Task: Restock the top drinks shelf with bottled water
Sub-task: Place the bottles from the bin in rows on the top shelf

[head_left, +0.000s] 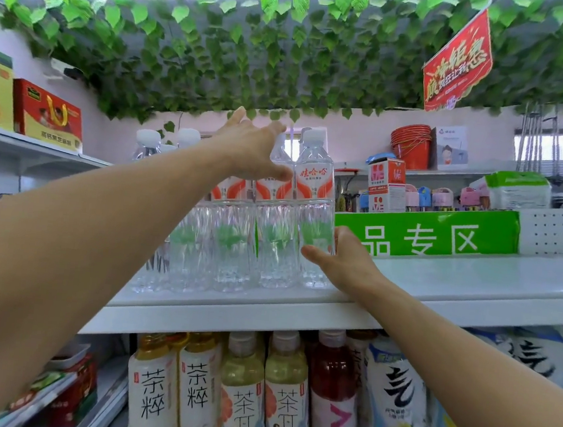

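Observation:
Several clear water bottles with white caps and red-and-white labels stand in a tight cluster on the white top shelf. The rightmost bottle stands at the front of the cluster. My left hand reaches over the upper parts of the bottles, fingers spread, thumb lying across the neck of a second bottle. My right hand holds the lower part of the rightmost bottle, thumb in front and fingers behind it. More water bottles stand further back on the left.
A green sign runs along the back of the top shelf to the right of the bottles. Tea and juice bottles fill the shelf below. Artificial leaves hang overhead. Red boxes sit on a shelf at left.

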